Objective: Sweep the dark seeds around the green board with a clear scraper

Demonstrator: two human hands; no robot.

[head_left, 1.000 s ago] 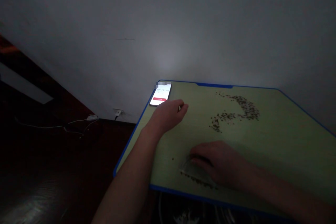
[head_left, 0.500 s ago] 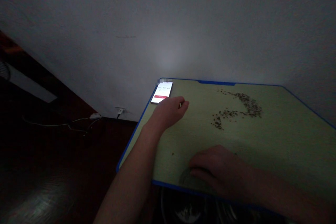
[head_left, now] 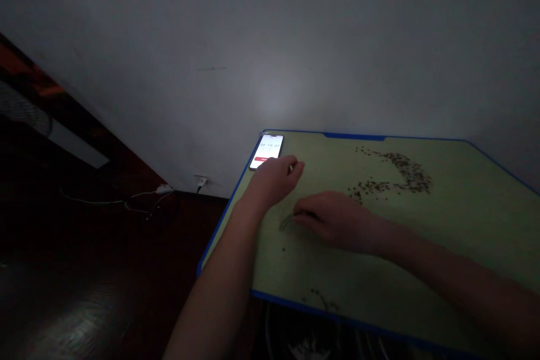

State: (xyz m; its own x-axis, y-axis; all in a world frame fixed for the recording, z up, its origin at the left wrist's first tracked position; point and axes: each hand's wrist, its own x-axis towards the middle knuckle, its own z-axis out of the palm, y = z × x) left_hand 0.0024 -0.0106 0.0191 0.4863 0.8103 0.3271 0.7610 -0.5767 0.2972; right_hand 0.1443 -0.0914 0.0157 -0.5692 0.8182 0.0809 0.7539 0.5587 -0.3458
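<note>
My left hand (head_left: pixel 276 177) rests on the yellow-green table top (head_left: pixel 455 236) beside a lit phone (head_left: pixel 266 150). Its fingers are curled in, with a small gap by the thumb and nothing seen in them. Over the middle of the table, my right hand (head_left: pixel 333 216) grips a see-through thing with a curved rim (head_left: pixel 287 223), mostly hidden by the fingers and blurred. Beyond it lie small dark grains (head_left: pixel 409 172), spread in a bent band. Several more grains (head_left: pixel 323 298) lie at the near edge, and a single grain (head_left: pixel 283 249) sits left of them.
A blue rim (head_left: pixel 354 136) runs round the table, which stands against a grey wall (head_left: pixel 379 39). Below the near edge is a dark round container (head_left: pixel 274 332) with something pale inside. White cables (head_left: pixel 143 196) and a wall socket (head_left: pixel 202 181) are at left.
My right hand has moved away from the near edge toward the middle of the table with the see-through thing. Grains now show at that edge. My left hand stays in place.
</note>
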